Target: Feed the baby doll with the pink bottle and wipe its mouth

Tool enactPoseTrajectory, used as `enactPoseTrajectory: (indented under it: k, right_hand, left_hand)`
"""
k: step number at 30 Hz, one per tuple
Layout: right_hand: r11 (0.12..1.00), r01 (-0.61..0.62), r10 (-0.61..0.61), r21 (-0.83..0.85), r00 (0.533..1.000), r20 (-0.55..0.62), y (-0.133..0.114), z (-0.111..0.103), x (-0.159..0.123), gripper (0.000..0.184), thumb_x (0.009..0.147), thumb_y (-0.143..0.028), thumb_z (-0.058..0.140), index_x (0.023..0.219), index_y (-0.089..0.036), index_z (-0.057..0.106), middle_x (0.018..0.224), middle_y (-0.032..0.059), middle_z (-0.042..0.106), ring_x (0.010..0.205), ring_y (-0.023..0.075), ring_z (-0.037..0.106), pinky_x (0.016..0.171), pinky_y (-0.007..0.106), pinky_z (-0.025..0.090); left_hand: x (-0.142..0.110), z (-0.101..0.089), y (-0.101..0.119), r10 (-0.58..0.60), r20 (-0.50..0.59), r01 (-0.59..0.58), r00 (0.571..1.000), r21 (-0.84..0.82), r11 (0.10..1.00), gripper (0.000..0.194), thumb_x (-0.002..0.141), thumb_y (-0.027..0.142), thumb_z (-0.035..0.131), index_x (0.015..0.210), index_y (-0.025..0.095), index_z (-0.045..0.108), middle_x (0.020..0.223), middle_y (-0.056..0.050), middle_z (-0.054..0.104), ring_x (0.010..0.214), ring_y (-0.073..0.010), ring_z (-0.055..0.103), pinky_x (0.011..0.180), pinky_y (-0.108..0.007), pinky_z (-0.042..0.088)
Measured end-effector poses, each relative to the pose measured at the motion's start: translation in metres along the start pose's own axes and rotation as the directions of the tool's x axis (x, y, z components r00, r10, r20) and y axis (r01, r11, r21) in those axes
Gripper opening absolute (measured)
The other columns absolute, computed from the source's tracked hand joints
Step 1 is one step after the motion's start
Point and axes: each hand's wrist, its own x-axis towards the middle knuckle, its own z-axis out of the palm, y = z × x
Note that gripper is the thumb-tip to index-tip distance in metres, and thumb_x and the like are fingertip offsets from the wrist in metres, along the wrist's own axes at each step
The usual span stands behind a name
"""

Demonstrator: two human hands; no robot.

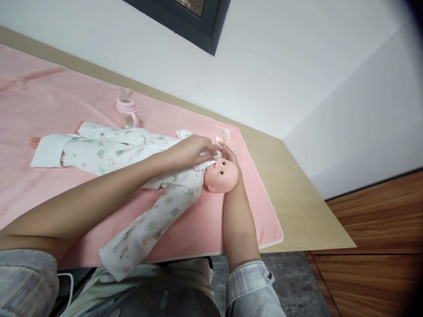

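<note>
A baby doll [222, 176] lies on its back with its head to the right, dressed in a white printed outfit [122, 152]. My left hand [198, 149] reaches across its chest, fingers closed on the white collar cloth [210, 163] close to the mouth. Curving around the far side of the head, my right hand [228, 153] has bent fingers meeting the same cloth; part of its grip is hidden. One long sleeve [148, 229] hangs over the table's front edge. Doll feet stick out of the trouser legs at the left.
A pink blanket [259, 215] covers much of the wooden table [297, 220]. Beyond the doll's legs lies a pink-topped baby bottle [127, 108]. Clear plastic [224, 135] sits just past my right hand. A white wall [251, 66] borders the far side; wooden panels [373, 220] stand at right.
</note>
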Motion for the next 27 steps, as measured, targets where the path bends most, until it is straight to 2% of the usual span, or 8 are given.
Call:
enactPoseTrajectory:
  k: [7, 19, 24, 27]
  right_hand:
    - [0.998, 0.020, -0.020, -0.058, 1.000, 0.010, 0.001, -0.005, 0.005, 0.039, 0.085, -0.049, 0.069, 0.120, -0.031, 0.066, 0.136, 0.0014, 0.069, 0.134, 0.0229, 0.060, 0.118, 0.048, 0.047]
    - [0.999, 0.031, -0.030, -0.028, 0.999, 0.022, 0.002, -0.006, 0.006, 0.037, 0.086, -0.048, 0.069, 0.118, -0.031, 0.066, 0.136, 0.0015, 0.069, 0.134, 0.0236, 0.061, 0.120, 0.050, 0.045]
    - [0.999, 0.030, -0.029, -0.025, 0.999, 0.018, 0.004, -0.009, 0.007, 0.036, 0.085, -0.047, 0.069, 0.118, -0.031, 0.066, 0.133, 0.0014, 0.071, 0.132, 0.0229, 0.062, 0.121, 0.049, 0.044]
    - [0.997, 0.073, -0.074, 0.006, 0.996, 0.048, 0.008, -0.009, 0.007, 0.033, 0.086, -0.046, 0.069, 0.116, -0.031, 0.066, 0.127, -0.0003, 0.073, 0.129, 0.0208, 0.064, 0.121, 0.046, 0.043]
  left_hand:
    - [0.000, 0.004, 0.006, 0.003, 0.041, -0.001, 0.999, -0.034, 0.999, 0.021, 0.090, 0.017, 0.058, 0.099, 0.015, 0.077, 0.106, -0.006, 0.075, 0.093, -0.0211, 0.070, 0.079, -0.027, 0.048]
    - [0.001, 0.010, -0.001, -0.001, -0.012, 0.001, 1.000, 0.004, 1.000, 0.021, 0.091, 0.012, 0.058, 0.100, 0.013, 0.076, 0.103, -0.008, 0.074, 0.096, -0.0234, 0.069, 0.082, -0.029, 0.046]
    - [0.002, 0.010, -0.005, 0.003, -0.012, -0.003, 1.000, 0.025, 1.000, 0.022, 0.094, 0.019, 0.057, 0.104, 0.014, 0.075, 0.107, -0.008, 0.074, 0.098, -0.0240, 0.068, 0.084, -0.031, 0.046]
    - [0.002, 0.006, -0.010, 0.007, -0.041, -0.006, 0.999, 0.021, 1.000, 0.022, 0.094, 0.025, 0.059, 0.107, 0.015, 0.075, 0.109, -0.008, 0.074, 0.101, -0.0250, 0.067, 0.086, -0.032, 0.047]
